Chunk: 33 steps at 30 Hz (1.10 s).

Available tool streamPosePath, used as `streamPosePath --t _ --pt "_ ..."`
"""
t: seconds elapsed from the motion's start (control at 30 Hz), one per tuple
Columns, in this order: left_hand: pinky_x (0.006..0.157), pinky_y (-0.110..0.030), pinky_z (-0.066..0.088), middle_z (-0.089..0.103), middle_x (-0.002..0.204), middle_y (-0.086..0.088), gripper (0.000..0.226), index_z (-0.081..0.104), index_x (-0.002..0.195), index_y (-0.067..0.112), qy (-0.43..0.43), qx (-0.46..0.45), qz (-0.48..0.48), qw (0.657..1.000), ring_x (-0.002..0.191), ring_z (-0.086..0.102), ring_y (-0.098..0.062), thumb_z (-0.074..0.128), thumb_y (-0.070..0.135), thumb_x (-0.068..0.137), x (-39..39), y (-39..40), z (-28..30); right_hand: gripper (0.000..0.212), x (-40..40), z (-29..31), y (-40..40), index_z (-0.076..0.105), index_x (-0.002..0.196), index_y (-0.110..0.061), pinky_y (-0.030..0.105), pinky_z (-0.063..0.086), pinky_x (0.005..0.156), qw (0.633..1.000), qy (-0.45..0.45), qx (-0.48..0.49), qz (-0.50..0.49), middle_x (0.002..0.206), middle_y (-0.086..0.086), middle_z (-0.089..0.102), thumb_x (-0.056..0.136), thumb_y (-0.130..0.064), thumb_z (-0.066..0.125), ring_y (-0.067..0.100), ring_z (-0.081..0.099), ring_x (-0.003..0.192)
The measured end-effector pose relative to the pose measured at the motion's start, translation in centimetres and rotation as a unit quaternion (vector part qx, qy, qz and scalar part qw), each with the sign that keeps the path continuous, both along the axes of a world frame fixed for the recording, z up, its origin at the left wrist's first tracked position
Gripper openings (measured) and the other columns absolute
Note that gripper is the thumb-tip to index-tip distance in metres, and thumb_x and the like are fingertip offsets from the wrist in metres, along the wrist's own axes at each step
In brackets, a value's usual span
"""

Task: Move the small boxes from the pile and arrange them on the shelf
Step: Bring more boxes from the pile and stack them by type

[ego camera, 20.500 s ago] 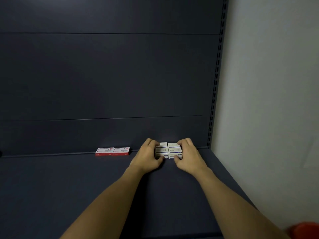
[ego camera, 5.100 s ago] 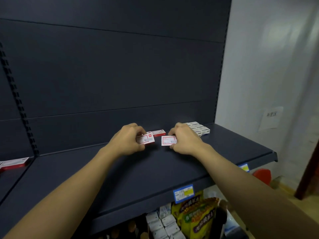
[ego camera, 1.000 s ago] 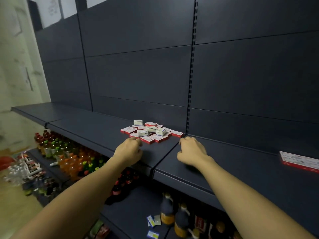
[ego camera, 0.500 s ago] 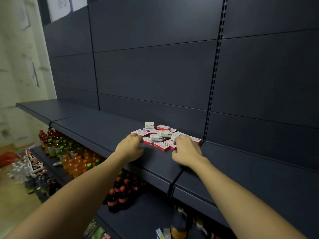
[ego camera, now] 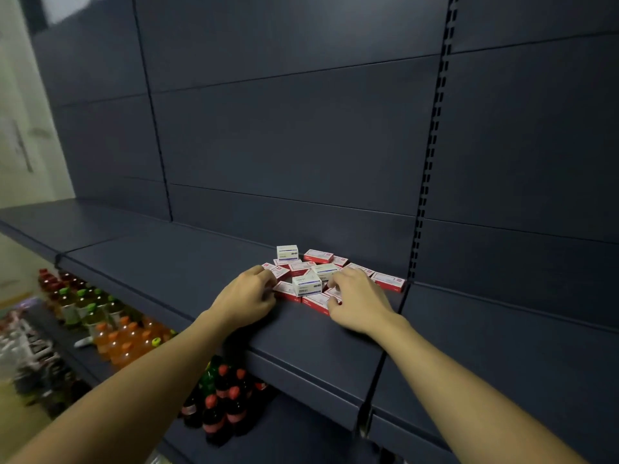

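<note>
Both hands (ego camera: 248, 298) (ego camera: 358, 301) — on box pile (ego camera: 306, 285)

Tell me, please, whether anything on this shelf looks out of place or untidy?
Yes: the small boxes lie in a jumbled pile on the shelf, red ones and white ones mixed, at different angles, some on top of others. The left hand and right hand reach into its front edge.
</note>
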<state>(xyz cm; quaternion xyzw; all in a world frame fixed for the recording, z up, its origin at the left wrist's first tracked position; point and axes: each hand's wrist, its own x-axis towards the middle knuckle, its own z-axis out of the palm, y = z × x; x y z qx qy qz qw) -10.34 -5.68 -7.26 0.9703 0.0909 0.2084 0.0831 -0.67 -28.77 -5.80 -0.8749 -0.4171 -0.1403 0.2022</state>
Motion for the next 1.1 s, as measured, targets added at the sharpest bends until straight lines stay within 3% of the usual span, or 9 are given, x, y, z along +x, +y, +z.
streamPosePath --t 0.23,0.33,0.43,0.57,0.67,0.83,0.93,1.1 --pt "0.077 -0.033 0.053 0.052 0.121 0.009 0.037 0.059 0.123 0.022 -0.05 -0.002 -0.077 0.996 0.102 0.058 -0.015 0.059 0.035 0.088 1.7 2.0 -1.1 0.039 -2.0 -1.6 1.0 0.064 0.122 -0.019 0.033 0.046 0.092 0.996 -0.021 -0.007 -0.081 0.115 -0.003 0.056 0.089 -0.037 0.055 0.019 0.047 0.116" --pt "0.087 -0.034 0.052 0.053 0.128 0.013 0.045 0.059 0.128 0.026 -0.042 -0.016 -0.128 0.991 0.114 0.054 -0.012 0.061 0.039 0.085 2.0 2.8 -1.3 0.039 -3.2 -2.3 1.5 0.066 0.12 -0.019 0.032 0.046 0.089 0.994 -0.029 -0.009 -0.109 0.112 -0.003 0.054 0.089 -0.039 0.055 0.018 0.046 0.116" --pt "0.093 -0.034 0.05 0.053 0.125 0.013 0.043 0.06 0.127 0.028 -0.013 -0.028 -0.163 0.986 0.117 0.05 -0.008 0.062 0.041 0.085 2.0 3.3 -1.5 0.035 -4.3 -2.9 1.8 0.066 0.112 -0.017 0.031 0.045 0.084 0.989 -0.048 -0.008 -0.137 0.109 -0.003 0.052 0.089 -0.042 0.056 0.017 0.047 0.11" --pt "0.089 -0.032 0.05 0.052 0.108 0.012 0.03 0.061 0.112 0.026 -0.024 -0.076 -0.194 0.978 0.097 0.053 -0.006 0.067 0.042 0.087 2.0 3.7 -1.9 0.026 -4.9 -3.3 1.5 0.06 0.091 -0.019 0.03 0.044 0.077 0.984 -0.054 0.014 -0.17 0.097 -0.008 0.05 0.089 -0.044 0.06 0.016 0.047 0.098" --pt "0.09 -0.033 0.05 0.049 0.11 0.011 0.038 0.059 0.12 0.026 -0.006 -0.071 -0.197 0.978 0.1 0.051 -0.007 0.065 0.048 0.089 2.1 3.8 -2.2 0.028 -5.2 -3.3 1.3 0.05 0.083 -0.022 0.026 0.038 0.072 0.981 -0.043 0.032 -0.184 0.091 -0.01 0.049 0.088 -0.045 0.064 0.012 0.043 0.09" --pt "0.087 -0.034 0.05 0.048 0.105 0.01 0.032 0.06 0.107 0.026 0.0 -0.076 -0.198 0.977 0.101 0.051 -0.01 0.063 0.049 0.086 2.1 3.9 -2.3 0.027 -5.4 -3.2 1.1 0.052 0.093 -0.026 0.025 0.042 0.078 0.981 -0.02 0.037 -0.188 0.098 -0.011 0.055 0.085 -0.046 0.069 0.01 0.046 0.093" --pt "0.085 -0.032 0.049 0.049 0.1 0.012 0.031 0.059 0.096 0.025 0.008 -0.105 -0.196 0.975 0.098 0.05 -0.01 0.063 0.044 0.073 1.9 4.2 -2.2 0.027 -5.1 -3.3 1.1 0.056 0.103 -0.024 0.024 0.044 0.085 0.982 -0.013 0.044 -0.184 0.102 -0.014 0.054 0.085 -0.039 0.069 0.009 0.049 0.099" --pt "0.082 -0.027 0.045 0.051 0.098 0.012 0.033 0.059 0.093 0.028 0.026 -0.124 -0.221 0.967 0.096 0.048 -0.008 0.061 0.046 0.066 1.6 4.0 -1.9 0.037 -4.5 -3.6 1.1 0.062 0.115 -0.02 0.024 0.043 0.094 0.979 -0.005 0.04 -0.198 0.107 -0.013 0.053 0.083 -0.037 0.068 0.01 0.047 0.104"
